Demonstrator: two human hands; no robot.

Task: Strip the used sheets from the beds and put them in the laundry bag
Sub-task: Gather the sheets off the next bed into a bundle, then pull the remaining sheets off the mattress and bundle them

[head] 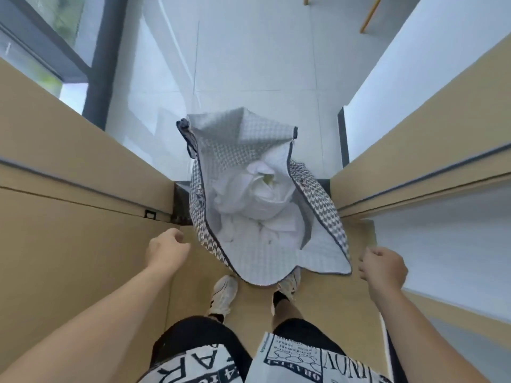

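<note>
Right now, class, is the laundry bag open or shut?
Open. The laundry bag has its mouth spread wide, and crumpled white sheets show inside. Neither hand touches it.

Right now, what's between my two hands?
In the head view, the near flap of the open laundry bag, with white sheets bundled inside, lies between the left hand and right hand. Neither hand touches it.
</note>
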